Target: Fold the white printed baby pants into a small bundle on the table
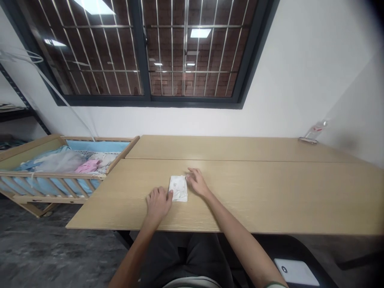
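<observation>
A small white packet (178, 189), rectangular and slightly crinkled with faint marks, lies flat on the wooden table. At its left side is my left hand (159, 203), palm down, fingers resting on the tabletop and thumb touching the packet's edge. My right hand (196, 182) is by the upper right corner of the packet, its index finger stretched out and its fingers apart. Whether its thumb touches the corner, I cannot tell.
The pale wooden table (270, 196) has a seam across it. A clear plastic bottle (316, 130) leans at its far right. A wooden crib (69, 176) with bedding stands left. Below on the right, a white phone-like device (296, 272) lies on a black chair (276, 242).
</observation>
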Demonstrator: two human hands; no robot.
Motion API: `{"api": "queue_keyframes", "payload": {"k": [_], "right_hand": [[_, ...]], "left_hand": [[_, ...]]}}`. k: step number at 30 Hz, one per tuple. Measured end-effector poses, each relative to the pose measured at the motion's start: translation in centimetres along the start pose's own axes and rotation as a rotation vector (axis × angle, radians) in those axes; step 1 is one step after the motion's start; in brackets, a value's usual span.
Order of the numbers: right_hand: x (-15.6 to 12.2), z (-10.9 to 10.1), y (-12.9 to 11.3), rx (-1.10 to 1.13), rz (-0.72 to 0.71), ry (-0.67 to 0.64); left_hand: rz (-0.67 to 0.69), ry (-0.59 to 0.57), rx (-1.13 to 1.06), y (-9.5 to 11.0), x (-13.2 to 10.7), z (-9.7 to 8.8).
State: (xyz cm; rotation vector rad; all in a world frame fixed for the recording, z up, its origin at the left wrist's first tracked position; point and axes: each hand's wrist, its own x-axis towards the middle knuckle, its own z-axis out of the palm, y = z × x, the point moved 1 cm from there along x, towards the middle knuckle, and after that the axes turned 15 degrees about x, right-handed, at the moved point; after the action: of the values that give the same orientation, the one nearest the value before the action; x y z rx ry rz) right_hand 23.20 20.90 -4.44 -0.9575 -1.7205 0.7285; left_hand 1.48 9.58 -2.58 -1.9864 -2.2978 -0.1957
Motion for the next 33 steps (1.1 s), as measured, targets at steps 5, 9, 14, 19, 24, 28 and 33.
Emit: {"api": "queue_keyframes", "payload": {"k": [5, 9, 14, 19, 24, 28, 33], "right_hand": [[0.2, 0.5, 0.2, 0.086, 0.045, 0.042], [-0.1, 1.4, -0.2, 0.122, 0.106, 0.006], [-1.1, 2.6, -1.3, 0.017, 0.088, 0.040], [-2.9, 4.3, -3.7, -0.037, 0.133, 0.030], [-6.4, 7.4, -7.5, 0.011, 0.137, -0.009], [-10.0, 10.0, -11.1, 0.009, 0.150, 0.038], [-15.1, 13.1, -15.3, 0.343, 0.098, -0.082]], "left_hand": [[0.064, -0.058, -0.008, 0.7, 1.5, 0.3], [0.099, -0.078, -0.036, 1.5, 2.3, 0.5], [0.149, -0.083, -0.107, 1.4, 2.1, 0.7], [0.190, -0.061, -0.218, -0.6, -0.2, 0.8], [0.236, -0.014, -0.446, -4.3, -3.9, 0.2], [0.272, -0.023, -0.682, -7.9, -7.4, -1.1], [0.266, -0.217, -0.660, -13.9, -11.4, -3.3]]}}
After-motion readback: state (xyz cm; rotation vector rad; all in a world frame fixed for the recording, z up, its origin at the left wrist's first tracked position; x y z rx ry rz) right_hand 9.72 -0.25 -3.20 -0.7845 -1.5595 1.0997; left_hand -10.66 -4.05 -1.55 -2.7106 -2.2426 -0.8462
